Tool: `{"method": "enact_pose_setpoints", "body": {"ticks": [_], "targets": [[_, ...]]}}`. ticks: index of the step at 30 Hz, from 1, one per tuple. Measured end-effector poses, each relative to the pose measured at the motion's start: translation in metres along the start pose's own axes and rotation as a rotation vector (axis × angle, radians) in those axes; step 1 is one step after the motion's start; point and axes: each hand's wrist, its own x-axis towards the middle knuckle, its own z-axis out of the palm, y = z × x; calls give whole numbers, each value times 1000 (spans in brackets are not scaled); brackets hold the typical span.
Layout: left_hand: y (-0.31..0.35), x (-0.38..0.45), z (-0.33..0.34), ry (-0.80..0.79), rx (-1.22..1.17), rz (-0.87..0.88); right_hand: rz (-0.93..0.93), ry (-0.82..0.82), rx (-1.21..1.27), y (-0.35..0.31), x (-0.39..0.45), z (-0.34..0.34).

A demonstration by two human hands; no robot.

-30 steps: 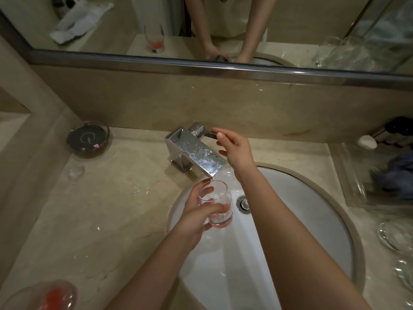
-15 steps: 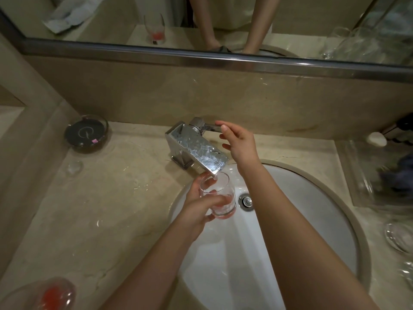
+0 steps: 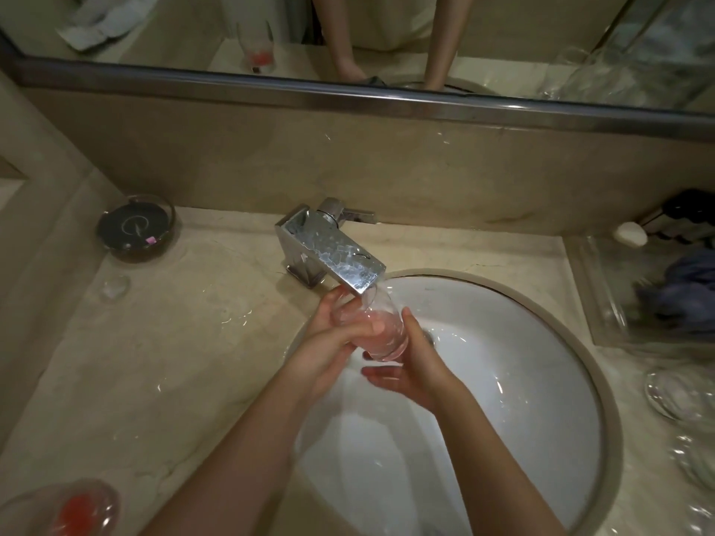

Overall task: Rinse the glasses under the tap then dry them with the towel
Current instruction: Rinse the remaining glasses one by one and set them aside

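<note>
A clear glass (image 3: 381, 330) with a pink tint at its base sits tilted under the spout of the chrome tap (image 3: 332, 251), and water runs into it. My left hand (image 3: 329, 342) grips the glass from the left. My right hand (image 3: 410, 371) holds its right side and base, thumb up along the wall. Both hands hover over the white sink (image 3: 541, 381). A second glass (image 3: 58, 510) with red residue stands at the counter's front left corner. A white towel lies only in the mirror (image 3: 96, 21), at the top left.
A dark round dish (image 3: 135, 228) sits at the back left of the beige marble counter (image 3: 174, 361). A clear tray (image 3: 603, 303) with blue cloth stands at the right. Several clear glass items (image 3: 681, 396) crowd the right edge.
My right hand left the tap lever and came down onto the glass. The glass rose under the spout and water now flows. The view shifted slightly.
</note>
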Motion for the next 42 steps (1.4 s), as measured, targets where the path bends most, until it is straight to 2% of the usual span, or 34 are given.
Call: {"method": "enact_pose_setpoints", "body": {"ticks": [3,5,7,9,12,16,20,22,26,28,33,35,37,39,42], "targets": [[2,0,-1,-37,67,-27,36,-129,5,1,-7,3],[7,2,-4,-22,210,8,-19,-87,55,2,-8,4],[12,3,-9,39,452,84,-91,-15,90,2,-8,1],[16,3,-11,27,570,95,-160,15,13,1,-9,-4],[14,1,-4,-110,516,-7,-220,-9,-115,-3,-12,-6],[12,7,-1,-126,410,-90,-313,-24,-106,-8,-14,-6],[14,11,-5,-80,267,-139,-439,-51,-201,-12,-12,-15],[15,11,-4,-94,270,-131,-399,-67,-184,-17,-13,-15],[16,10,1,-157,317,-103,-145,-98,-141,-29,-16,-11],[15,11,2,-163,318,-90,-153,-94,-174,-33,-15,-11],[16,13,0,-155,268,-106,-378,-136,-191,-34,-11,-19],[17,13,2,-162,259,-106,-414,-165,-159,-32,-12,-22],[18,13,5,-178,298,-94,-317,-172,-146,-32,-15,-19],[17,12,8,-193,354,-92,-191,-132,-245,-34,-18,-16],[18,12,8,-166,415,-133,-220,-149,-334,-36,-20,-17]]}}
